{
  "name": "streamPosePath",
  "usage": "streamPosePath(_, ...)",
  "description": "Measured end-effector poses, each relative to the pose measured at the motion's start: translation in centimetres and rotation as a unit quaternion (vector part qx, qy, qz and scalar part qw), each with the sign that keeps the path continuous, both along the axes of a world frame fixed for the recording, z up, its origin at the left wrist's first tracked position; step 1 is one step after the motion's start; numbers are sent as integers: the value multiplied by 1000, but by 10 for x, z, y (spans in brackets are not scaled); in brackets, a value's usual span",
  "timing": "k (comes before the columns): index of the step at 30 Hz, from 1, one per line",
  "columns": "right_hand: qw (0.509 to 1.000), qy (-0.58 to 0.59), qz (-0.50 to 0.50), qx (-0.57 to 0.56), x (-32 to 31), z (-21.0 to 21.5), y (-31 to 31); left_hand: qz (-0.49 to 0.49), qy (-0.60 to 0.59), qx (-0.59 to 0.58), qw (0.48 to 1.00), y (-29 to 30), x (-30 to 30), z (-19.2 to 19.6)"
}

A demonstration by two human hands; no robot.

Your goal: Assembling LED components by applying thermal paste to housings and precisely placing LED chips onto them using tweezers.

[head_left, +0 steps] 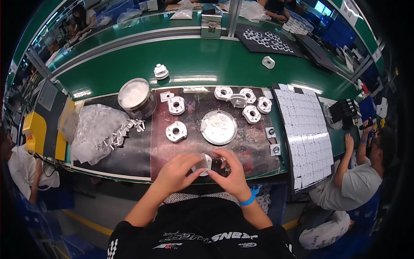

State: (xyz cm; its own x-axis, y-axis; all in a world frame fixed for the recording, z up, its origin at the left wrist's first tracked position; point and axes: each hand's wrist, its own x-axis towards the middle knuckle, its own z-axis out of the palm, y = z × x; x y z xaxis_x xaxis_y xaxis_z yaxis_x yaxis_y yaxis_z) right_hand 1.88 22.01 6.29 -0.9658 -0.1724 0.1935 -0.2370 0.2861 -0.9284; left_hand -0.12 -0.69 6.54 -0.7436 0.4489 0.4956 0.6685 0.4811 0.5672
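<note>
At the near edge of the dark work mat (pixel 185 151), my left hand (pixel 177 170) and my right hand (pixel 230 172) meet around a white plastic part (pixel 207 163). Fingers and thumbs of both are closed on it from either side, hiding much of its outline. Just beyond lies a round dish (pixel 219 127) with white material in it. A white ring-shaped housing (pixel 176 131) rests to the left of the dish, and another housing (pixel 176 105) sits farther back. Several similar housings (pixel 251 114) are grouped behind the dish on the right.
On the left stand a clear tub (pixel 136 98), a plastic bag (pixel 95 129) with small white pieces spilling out, and a yellow-and-black machine (pixel 47 125). A large white panel (pixel 304 134) lies on the right. Co-worker (pixel 353 177) sits beyond it. A white part (pixel 161 71) stands farther back.
</note>
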Motion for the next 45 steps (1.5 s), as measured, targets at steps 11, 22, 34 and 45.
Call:
streamPosePath(11, 995, 62, 27, 69, 3, -17, 5, -145, 22, -167, 975, -8, -24, -4)
streamPosePath(22, 980, 120, 42, 151, -2, -18, 4, -48, -164, -6, 985, 5, -15, -46)
streamPosePath(34, 959, 153, 87, 221, -12, -2, 10, -23, -181, 20, 983, 6, -13, -52)
streamPosePath(45, 994, 34, 98, 42, -9, -22, 11, 25, -203, 113, 972, 11, 7, -44)
